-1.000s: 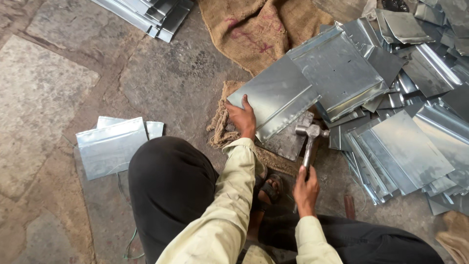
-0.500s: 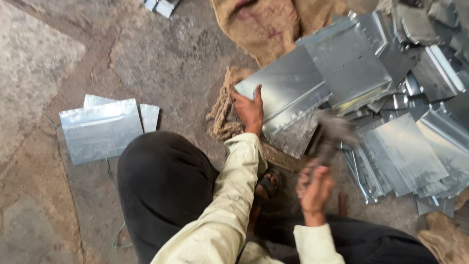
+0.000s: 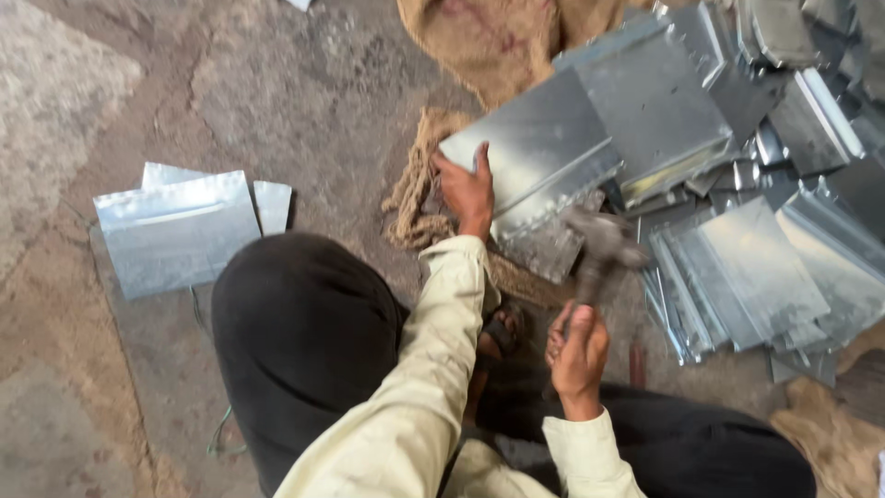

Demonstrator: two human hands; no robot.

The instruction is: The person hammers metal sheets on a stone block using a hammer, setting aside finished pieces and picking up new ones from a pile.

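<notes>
Pinning the sheet (image 3: 539,152) at its lower-left corner, my left hand (image 3: 464,189) lies spread with the thumb hooked over the edge and the fingers flat on the metal, just above centre of the frame. My right hand (image 3: 578,350), lower centre-right, is wrapped tight round the handle of the hammer (image 3: 599,249), whose head shows blurred over the folded lower edge of the sheet. I judge the sheet thin and light, fairly stiff across its flat but springy, so it will rattle or skate unless it is pressed down hard; its smooth grey face looks slippery and its cut edges look sharp. I would hold it by the flat near a corner, palm down, well away from where the hammer lands, never by pinching the raw edge. A block (image 3: 548,244) seems to sit under the seam, though I cannot tell what it is. More sheets lie in a pile (image 3: 756,267) at right, a small stack (image 3: 175,231) at left, and sacking (image 3: 419,184) under my left wrist.
</notes>
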